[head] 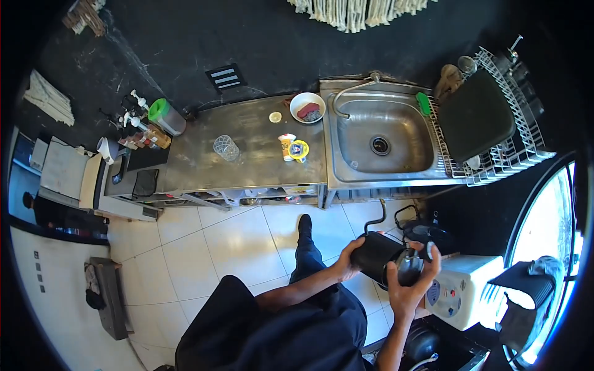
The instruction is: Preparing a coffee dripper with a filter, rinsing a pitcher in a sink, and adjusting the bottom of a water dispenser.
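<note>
A black gooseneck kettle (377, 255) is held above the floor between both hands. My left hand (347, 262) grips its dark body near the curved spout. On its right side, my right hand (410, 285) has its fingers spread around a dark, shiny rounded part (409, 268), seemingly the kettle's lid end; how firmly it grips is unclear. Up on the steel counter (195, 169) stand a clear patterned glass (226, 148), a cut citrus half (275, 117), small yellow-and-white packages (298, 150) and a white bowl (307, 107) with a red sponge and a metal scourer.
A steel sink (385, 139) with a curved faucet (341, 104) adjoins a wire dish rack (506, 162) bearing a dark tray. A white water dispenser (464, 292) stands at the right. Pump bottles (155, 134) crowd the counter's left end. A person (51, 213) shows at far left.
</note>
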Motion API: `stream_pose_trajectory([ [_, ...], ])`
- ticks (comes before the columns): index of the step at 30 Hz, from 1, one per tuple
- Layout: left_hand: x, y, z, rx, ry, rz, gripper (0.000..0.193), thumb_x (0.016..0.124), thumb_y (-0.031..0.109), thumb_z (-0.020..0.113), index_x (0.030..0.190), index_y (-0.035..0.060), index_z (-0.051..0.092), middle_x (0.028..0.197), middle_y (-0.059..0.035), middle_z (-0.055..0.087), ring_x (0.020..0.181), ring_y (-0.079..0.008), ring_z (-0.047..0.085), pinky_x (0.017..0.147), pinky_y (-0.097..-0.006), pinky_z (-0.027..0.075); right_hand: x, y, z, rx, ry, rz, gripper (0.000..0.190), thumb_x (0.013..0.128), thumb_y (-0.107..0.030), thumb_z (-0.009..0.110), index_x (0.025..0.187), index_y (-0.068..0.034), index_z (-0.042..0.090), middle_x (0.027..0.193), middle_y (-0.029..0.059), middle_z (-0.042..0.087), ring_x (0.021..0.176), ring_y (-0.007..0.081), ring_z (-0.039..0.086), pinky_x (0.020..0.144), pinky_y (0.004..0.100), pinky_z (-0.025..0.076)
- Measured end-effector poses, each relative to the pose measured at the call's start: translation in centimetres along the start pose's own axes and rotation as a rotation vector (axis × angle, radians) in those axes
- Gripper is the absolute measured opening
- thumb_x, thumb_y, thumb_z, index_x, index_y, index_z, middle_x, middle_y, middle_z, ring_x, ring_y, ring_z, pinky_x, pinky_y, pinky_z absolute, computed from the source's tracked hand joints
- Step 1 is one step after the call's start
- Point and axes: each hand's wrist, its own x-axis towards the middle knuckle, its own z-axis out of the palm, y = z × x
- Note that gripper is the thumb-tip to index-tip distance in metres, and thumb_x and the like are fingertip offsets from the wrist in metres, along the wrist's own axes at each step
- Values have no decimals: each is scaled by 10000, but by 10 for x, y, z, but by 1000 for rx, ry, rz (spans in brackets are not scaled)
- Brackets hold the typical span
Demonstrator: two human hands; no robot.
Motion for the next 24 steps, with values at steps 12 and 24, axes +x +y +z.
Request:
stream_pose_trajectory([
  [12, -27, -75, 9, -6, -5, -46, 685, 933, 483, 421, 1437, 27, 334, 1379, -148, 492, 1268, -274, 489, 1093, -431, 355, -63, 16, -45, -120, 97, -91, 818, 703, -16, 779, 1377, -22, 315, 1153, 194, 584, 1040, 272, 573, 906, 375, 446],
  [24, -7, -48, 13, 32, 2, -161, 657, 944, 506, 378, 1411, 44, 394, 1365, -147, 511, 1256, -289, 503, 1069, -436, 385, -42, 0, -40, -133, 94, 17, 740, 676, -156, 807, 1308, -12, 451, 1129, 192, 583, 1022, 345, 557, 907, 457, 416],
])
